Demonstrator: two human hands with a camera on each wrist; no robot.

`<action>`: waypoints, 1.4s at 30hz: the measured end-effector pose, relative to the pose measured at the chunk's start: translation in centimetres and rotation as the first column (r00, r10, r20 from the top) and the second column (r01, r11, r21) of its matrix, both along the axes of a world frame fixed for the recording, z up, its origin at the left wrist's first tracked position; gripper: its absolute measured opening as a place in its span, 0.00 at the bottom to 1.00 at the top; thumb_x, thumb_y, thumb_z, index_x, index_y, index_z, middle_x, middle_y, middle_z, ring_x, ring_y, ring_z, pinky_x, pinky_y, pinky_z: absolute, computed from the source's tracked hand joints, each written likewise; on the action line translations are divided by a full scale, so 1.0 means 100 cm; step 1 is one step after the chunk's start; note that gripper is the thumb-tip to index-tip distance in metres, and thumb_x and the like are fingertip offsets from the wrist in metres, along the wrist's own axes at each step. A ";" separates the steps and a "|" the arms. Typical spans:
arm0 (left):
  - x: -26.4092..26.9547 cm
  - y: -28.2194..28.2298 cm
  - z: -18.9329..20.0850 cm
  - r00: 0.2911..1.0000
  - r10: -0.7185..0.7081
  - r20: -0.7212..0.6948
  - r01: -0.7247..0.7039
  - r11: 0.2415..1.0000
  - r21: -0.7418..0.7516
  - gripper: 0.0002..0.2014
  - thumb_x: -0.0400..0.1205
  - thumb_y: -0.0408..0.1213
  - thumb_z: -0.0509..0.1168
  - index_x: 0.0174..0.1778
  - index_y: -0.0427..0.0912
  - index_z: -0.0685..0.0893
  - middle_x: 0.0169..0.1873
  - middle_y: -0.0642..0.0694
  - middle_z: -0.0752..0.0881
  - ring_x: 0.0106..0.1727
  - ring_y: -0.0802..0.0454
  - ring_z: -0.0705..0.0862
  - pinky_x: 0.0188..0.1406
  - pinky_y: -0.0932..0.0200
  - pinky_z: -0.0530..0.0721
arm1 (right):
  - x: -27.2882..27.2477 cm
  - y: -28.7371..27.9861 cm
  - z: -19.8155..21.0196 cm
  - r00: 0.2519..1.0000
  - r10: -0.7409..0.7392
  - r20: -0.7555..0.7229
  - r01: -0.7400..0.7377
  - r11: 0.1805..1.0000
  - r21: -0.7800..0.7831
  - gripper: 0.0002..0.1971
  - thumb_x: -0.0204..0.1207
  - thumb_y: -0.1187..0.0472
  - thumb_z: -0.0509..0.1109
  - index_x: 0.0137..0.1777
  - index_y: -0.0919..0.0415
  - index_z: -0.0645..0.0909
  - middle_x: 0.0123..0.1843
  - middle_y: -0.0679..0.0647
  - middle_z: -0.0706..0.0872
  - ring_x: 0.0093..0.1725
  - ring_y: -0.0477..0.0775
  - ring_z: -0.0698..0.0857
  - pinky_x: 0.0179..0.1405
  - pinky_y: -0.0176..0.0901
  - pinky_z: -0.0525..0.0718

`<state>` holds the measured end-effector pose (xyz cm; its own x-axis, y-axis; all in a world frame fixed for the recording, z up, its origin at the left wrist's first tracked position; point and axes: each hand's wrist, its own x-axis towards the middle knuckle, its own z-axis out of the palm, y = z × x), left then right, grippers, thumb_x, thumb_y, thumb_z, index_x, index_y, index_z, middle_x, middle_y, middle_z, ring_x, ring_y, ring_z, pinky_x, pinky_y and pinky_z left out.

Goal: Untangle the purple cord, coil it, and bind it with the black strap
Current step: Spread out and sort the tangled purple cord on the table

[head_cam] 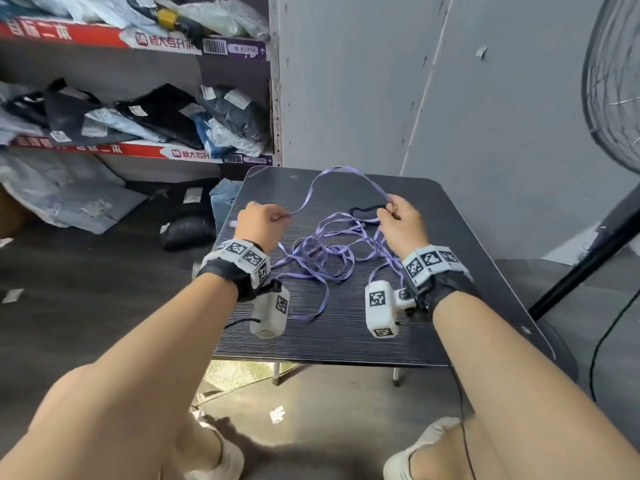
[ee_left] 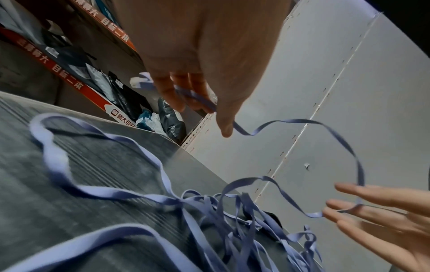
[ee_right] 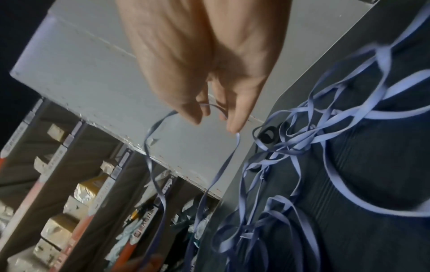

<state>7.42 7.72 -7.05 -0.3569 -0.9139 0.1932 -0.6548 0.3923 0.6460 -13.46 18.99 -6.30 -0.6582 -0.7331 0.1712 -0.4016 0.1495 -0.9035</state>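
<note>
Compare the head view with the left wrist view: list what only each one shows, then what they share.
Only the head view shows both wrists with their marker bands, the whole dark table, the fan at right, the floor, and the black strap lying beyond the tangle.

Only the left wrist view shows, from beneath, the left hand with the purple cord passing between its fingers.

Both show the cord arching from the left hand to the right hand, the tangled heap on the table, and the shelves of bagged clothes.
</note>
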 end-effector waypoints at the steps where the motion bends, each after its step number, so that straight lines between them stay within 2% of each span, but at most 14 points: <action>1: -0.008 -0.006 0.000 1.000 -0.013 0.012 0.013 1.000 0.010 0.09 0.79 0.45 0.68 0.50 0.49 0.90 0.48 0.39 0.88 0.53 0.38 0.84 0.59 0.47 0.81 | -0.002 -0.010 -0.001 0.999 0.020 -0.028 -0.018 0.997 0.074 0.15 0.78 0.62 0.60 0.63 0.56 0.74 0.46 0.47 0.79 0.45 0.52 0.80 0.50 0.46 0.78; 3: -0.020 -0.011 0.003 0.998 -0.067 0.014 0.067 0.998 0.010 0.10 0.80 0.45 0.67 0.50 0.47 0.90 0.46 0.42 0.89 0.51 0.40 0.85 0.56 0.49 0.82 | -0.003 -0.020 0.000 0.997 0.024 -0.073 -0.011 0.984 0.175 0.27 0.76 0.60 0.61 0.77 0.54 0.64 0.68 0.54 0.76 0.60 0.58 0.79 0.61 0.48 0.77; 5: -0.033 -0.018 0.006 0.996 -0.086 0.011 0.086 0.996 -0.002 0.10 0.81 0.44 0.66 0.52 0.46 0.90 0.46 0.43 0.90 0.49 0.42 0.86 0.53 0.51 0.84 | -0.004 -0.029 0.002 0.993 0.000 -0.116 0.027 0.972 0.233 0.33 0.77 0.61 0.61 0.82 0.54 0.53 0.81 0.57 0.60 0.71 0.61 0.73 0.64 0.48 0.73; 9: -0.040 -0.018 0.015 0.988 -0.154 -0.004 0.154 0.988 -0.024 0.11 0.81 0.43 0.66 0.54 0.46 0.89 0.49 0.45 0.90 0.50 0.48 0.85 0.52 0.57 0.81 | 0.009 -0.026 0.013 0.899 0.023 -0.437 0.030 0.993 0.115 0.36 0.75 0.65 0.62 0.82 0.53 0.52 0.80 0.59 0.52 0.60 0.64 0.79 0.51 0.43 0.75; 12: -0.038 -0.006 0.028 0.969 -0.246 -0.040 0.244 0.969 -0.035 0.09 0.80 0.45 0.67 0.52 0.50 0.90 0.46 0.49 0.91 0.45 0.54 0.84 0.53 0.58 0.80 | 0.023 -0.031 0.025 0.743 0.269 -0.613 -0.239 0.962 0.132 0.36 0.75 0.67 0.63 0.81 0.48 0.55 0.80 0.57 0.54 0.68 0.60 0.74 0.66 0.48 0.75; 15: -0.030 0.018 0.045 0.941 -0.328 -0.082 0.326 0.945 -0.043 0.06 0.82 0.45 0.64 0.46 0.56 0.87 0.33 0.56 0.88 0.32 0.65 0.80 0.45 0.53 0.79 | 0.034 -0.033 0.033 0.645 0.507 -0.572 -0.386 0.862 0.329 0.24 0.76 0.67 0.64 0.73 0.54 0.72 0.75 0.57 0.70 0.75 0.58 0.65 0.74 0.50 0.65; 17: -0.025 0.034 0.058 0.904 -0.373 -0.208 0.376 0.926 -0.027 0.08 0.85 0.40 0.60 0.46 0.51 0.85 0.29 0.51 0.83 0.25 0.61 0.77 0.29 0.55 0.83 | 0.036 -0.028 0.029 0.765 0.490 -0.418 -0.407 0.871 0.276 0.07 0.80 0.61 0.63 0.49 0.52 0.83 0.60 0.57 0.84 0.60 0.57 0.79 0.59 0.49 0.75; 19: -0.020 0.047 0.068 0.865 -0.367 -0.341 0.371 0.927 -0.058 0.08 0.86 0.38 0.59 0.47 0.45 0.84 0.26 0.48 0.76 0.26 0.56 0.75 0.26 0.54 0.85 | 0.032 -0.018 0.020 0.875 0.423 -0.236 -0.389 0.904 0.177 0.15 0.83 0.58 0.59 0.34 0.47 0.78 0.48 0.53 0.88 0.48 0.57 0.84 0.51 0.50 0.79; 24: -0.015 0.053 0.077 0.834 -0.285 -0.472 0.264 0.958 -0.112 0.10 0.85 0.40 0.59 0.42 0.46 0.83 0.25 0.51 0.72 0.21 0.61 0.65 0.18 0.67 0.62 | 0.006 0.027 0.013 0.937 0.292 -0.189 -0.284 0.956 0.069 0.14 0.85 0.58 0.56 0.41 0.58 0.78 0.38 0.51 0.87 0.31 0.38 0.79 0.37 0.38 0.73; 28: -0.018 0.060 0.075 0.827 -0.210 -0.522 0.207 0.976 -0.065 0.10 0.86 0.42 0.58 0.38 0.48 0.77 0.30 0.47 0.74 0.27 0.54 0.68 0.25 0.60 0.66 | -0.008 0.048 0.018 0.934 0.259 -0.248 -0.248 0.966 0.073 0.11 0.84 0.58 0.57 0.43 0.54 0.79 0.38 0.52 0.85 0.28 0.35 0.77 0.27 0.23 0.72; 30: -0.020 0.064 0.072 0.811 -0.145 -0.566 0.149 0.988 -0.039 0.10 0.86 0.43 0.56 0.42 0.42 0.75 0.30 0.51 0.72 0.25 0.55 0.67 0.25 0.57 0.68 | -0.011 0.054 0.018 0.941 0.238 -0.242 -0.228 0.971 0.066 0.12 0.85 0.58 0.56 0.43 0.54 0.79 0.38 0.54 0.84 0.25 0.37 0.76 0.30 0.32 0.72; 34: -0.024 0.065 0.067 0.780 -0.031 -0.625 0.106 0.991 0.084 0.13 0.87 0.45 0.53 0.40 0.43 0.71 0.30 0.51 0.72 0.23 0.55 0.67 0.22 0.56 0.70 | -0.015 0.059 0.015 0.975 0.159 -0.154 -0.159 0.987 0.014 0.13 0.85 0.55 0.55 0.45 0.55 0.80 0.39 0.49 0.84 0.40 0.52 0.84 0.33 0.39 0.77; 39: -0.036 0.068 0.073 0.686 0.050 -0.726 0.289 0.897 0.334 0.14 0.80 0.28 0.45 0.34 0.47 0.69 0.23 0.53 0.71 0.15 0.60 0.61 0.17 0.67 0.56 | 0.001 0.052 0.021 0.990 0.112 -0.090 -0.124 0.982 -0.145 0.11 0.84 0.54 0.58 0.46 0.51 0.82 0.43 0.54 0.85 0.37 0.54 0.83 0.44 0.53 0.87; 42: -0.038 0.081 0.074 0.697 -0.026 -0.716 0.325 0.902 0.283 0.15 0.83 0.27 0.45 0.39 0.46 0.72 0.27 0.50 0.72 0.21 0.56 0.65 0.19 0.64 0.64 | 0.013 0.048 0.023 0.982 0.158 -0.104 -0.177 0.961 -0.211 0.12 0.83 0.57 0.61 0.58 0.56 0.84 0.51 0.50 0.84 0.36 0.39 0.80 0.42 0.38 0.85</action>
<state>3.62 15.86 0.33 -0.4226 -0.8983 0.1199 0.0836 0.0931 0.9921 -12.18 23.81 -3.99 -0.5054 -0.7698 0.3897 -0.4809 -0.1237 -0.8680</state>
